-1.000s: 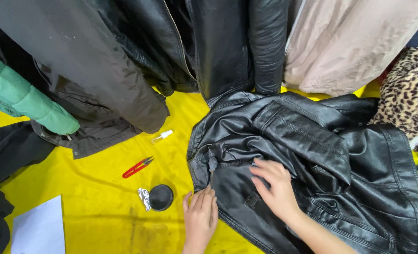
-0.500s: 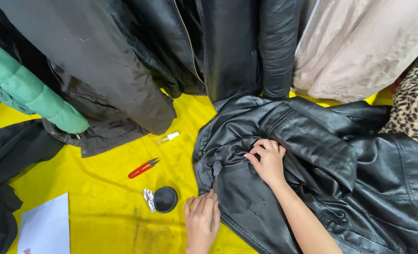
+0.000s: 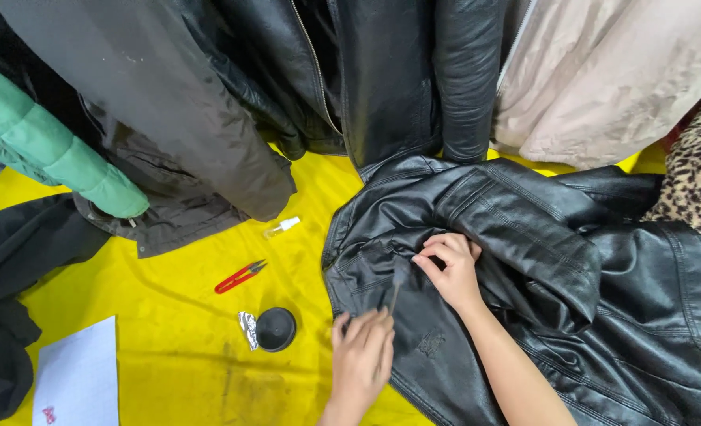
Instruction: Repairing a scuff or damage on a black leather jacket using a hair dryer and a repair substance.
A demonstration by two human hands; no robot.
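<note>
A person bends over a black leather jacket (image 3: pixel 524 260) spread on a yellow cloth (image 3: pixel 177 315), on the right of the scene, below a row of hanging coats. The left hand (image 3: pixel 364 353), near the bottom edge, has its fingers closed around the handle of a small brush (image 3: pixel 396 285), whose dark tip points up and away onto the jacket front. The right hand (image 3: pixel 449 268) rests on the leather just right of the brush tip, fingers curled and pinching a fold of it, holding the spot taut.

To the left of the jacket lie a small black dish (image 3: pixel 275 328) with a scrap of foil (image 3: pixel 247 329) touching it, red thread snips (image 3: pixel 238 277) farther out, and a little clear bottle (image 3: pixel 281 227) beyond them. A white sheet of paper (image 3: pixel 74 371) sits at the near left.

The likely risk is that the pinched fold slips, letting the brush stray over sound leather; an elbow or sleeve could also knock the dish, which sits close to the working hand.

Against half a second ago, the right hand has dropped from the collar area down toward the brush tip, and the left hand has raised the brush onto the jacket.
</note>
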